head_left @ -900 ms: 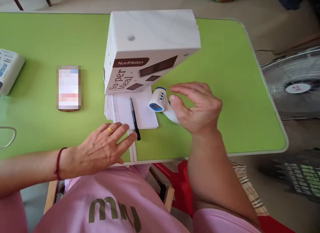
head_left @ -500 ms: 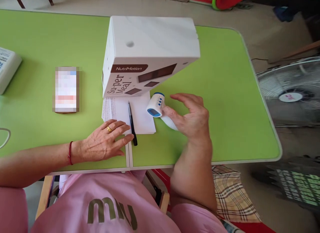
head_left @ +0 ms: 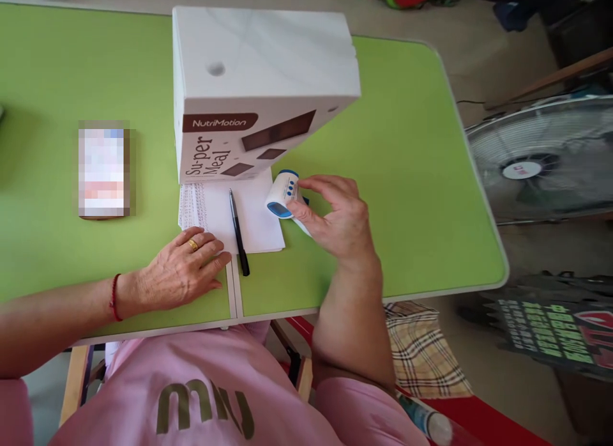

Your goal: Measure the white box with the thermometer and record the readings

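Observation:
My right hand (head_left: 338, 219) is at a white and blue infrared thermometer (head_left: 282, 193), with thumb and forefinger at its neck, just behind the small screen; the other fingers partly hide its handle. The thermometer lies beside a stack of paper (head_left: 261, 232), at its right edge. A black and silver pen (head_left: 239, 235) rests across the paper, its lower end over the green table. To the left of the pen, my left hand (head_left: 179, 267) lies flat, palm down and fingers stretched, at the paper's lower left corner. It holds nothing.
A tall white NutriMotion box (head_left: 268, 62) stands behind the paper, covering its far part. On the left lies a phone (head_left: 103, 171), its screen blurred out. The green table (head_left: 416, 177) has a seam near my left hand. A fan (head_left: 522, 168) stands past the right edge.
My right forefinger has come down and in towards the thermometer, closing the gap to it. My left hand has drawn a little away from the pen. The whole view has shifted.

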{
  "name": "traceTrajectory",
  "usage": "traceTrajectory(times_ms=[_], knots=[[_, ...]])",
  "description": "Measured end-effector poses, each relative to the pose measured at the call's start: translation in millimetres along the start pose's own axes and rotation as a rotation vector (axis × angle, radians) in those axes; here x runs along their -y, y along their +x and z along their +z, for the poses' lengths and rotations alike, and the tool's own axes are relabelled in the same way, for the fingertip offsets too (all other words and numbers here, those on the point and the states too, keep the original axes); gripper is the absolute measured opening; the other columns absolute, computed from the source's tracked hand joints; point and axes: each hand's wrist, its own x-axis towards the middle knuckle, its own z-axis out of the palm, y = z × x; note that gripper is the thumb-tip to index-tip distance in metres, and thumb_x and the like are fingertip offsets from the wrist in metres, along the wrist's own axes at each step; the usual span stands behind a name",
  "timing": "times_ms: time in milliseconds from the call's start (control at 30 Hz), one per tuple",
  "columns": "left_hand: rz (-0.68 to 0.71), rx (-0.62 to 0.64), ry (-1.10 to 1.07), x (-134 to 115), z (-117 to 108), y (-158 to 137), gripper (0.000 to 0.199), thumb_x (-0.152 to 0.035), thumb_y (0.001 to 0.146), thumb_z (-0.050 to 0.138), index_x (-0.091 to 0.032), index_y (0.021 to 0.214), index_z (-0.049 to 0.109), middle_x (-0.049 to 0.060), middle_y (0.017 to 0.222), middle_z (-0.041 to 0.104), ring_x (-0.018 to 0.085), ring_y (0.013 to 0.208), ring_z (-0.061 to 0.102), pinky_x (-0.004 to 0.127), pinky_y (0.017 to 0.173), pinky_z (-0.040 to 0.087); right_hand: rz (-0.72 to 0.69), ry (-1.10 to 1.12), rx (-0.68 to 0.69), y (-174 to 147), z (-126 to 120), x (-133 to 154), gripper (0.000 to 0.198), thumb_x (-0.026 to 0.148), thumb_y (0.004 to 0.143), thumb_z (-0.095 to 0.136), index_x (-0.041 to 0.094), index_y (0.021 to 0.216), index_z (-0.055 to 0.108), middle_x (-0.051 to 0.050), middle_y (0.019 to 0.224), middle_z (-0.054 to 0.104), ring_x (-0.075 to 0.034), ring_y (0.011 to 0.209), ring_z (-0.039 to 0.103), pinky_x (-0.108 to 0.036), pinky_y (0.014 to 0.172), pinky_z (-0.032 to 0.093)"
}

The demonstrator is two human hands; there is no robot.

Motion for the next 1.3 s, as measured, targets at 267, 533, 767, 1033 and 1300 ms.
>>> traceTrajectory(times_ms=[267, 533, 767, 1033, 1300], knots=[[-0.021, 0.044, -0.003, -2.2, -2.1, 4.2, 0.026, -0.022, 0.094, 0.064, -0.005, 0.113, 0.06, 0.015, 0.111, 0.066, 0.03, 0.105, 0.062, 0.048, 0.092, 0.055, -0.001, 0.016, -0.025, 0.0, 3.9, -0.7, 0.052, 0.067, 0.086, 0.061, 0.02, 0.104, 0.073, -0.013, 0.106, 0.071, -0.03, 0.103, 0.064, -0.051, 0.093, 0.055], [-0.056, 0.069, -0.006, -0.3, -1.3, 0.2, 0.033, -0.027, 0.092, 0.069, -0.01, 0.12, 0.061, 0.019, 0.127, 0.06, 0.035, 0.124, 0.056, 0.054, 0.106, 0.049, 0.085, 0.001, 0.237, -1.6, -4.8, 1.2, 0.088, 0.069, 0.07, 0.077, 0.017, 0.138, 0.054, -0.018, 0.133, 0.058, -0.037, 0.12, 0.06, -0.058, 0.105, 0.05], [-0.097, 0.098, -0.024, 0.6, 1.5, -3.4, 0.057, -0.034, 0.085, 0.078, -0.016, 0.135, 0.056, 0.026, 0.147, 0.044, 0.053, 0.139, 0.04, 0.066, 0.107, 0.043, 0.075, -0.021, 0.509, -2.2, -16.7, 10.7, 0.134, 0.065, 0.056, 0.088, 0.024, 0.159, 0.015, -0.02, 0.158, 0.029, -0.042, 0.146, 0.034, -0.06, 0.116, 0.041], [-0.118, 0.117, -0.015, -1.4, 0.9, -0.9, 0.056, -0.035, 0.084, 0.079, -0.016, 0.132, 0.06, 0.026, 0.146, 0.046, 0.052, 0.138, 0.042, 0.065, 0.108, 0.043, 0.05, -0.109, 0.616, -8.4, -14.4, 21.7, 0.144, 0.057, 0.05, 0.094, 0.023, 0.161, 0.009, -0.022, 0.166, 0.005, -0.049, 0.151, 0.019, -0.065, 0.115, 0.036], [-0.129, 0.129, -0.018, -1.3, 2.9, -1.5, 0.052, -0.04, 0.089, 0.073, -0.014, 0.133, 0.062, 0.026, 0.147, 0.045, 0.055, 0.139, 0.038, 0.067, 0.107, 0.043, 0.068, -0.128, 0.574, -9.4, -11.0, 20.6, 0.137, 0.059, 0.055, 0.091, 0.024, 0.161, 0.013, -0.019, 0.166, 0.008, -0.046, 0.152, 0.022, -0.063, 0.116, 0.038]])
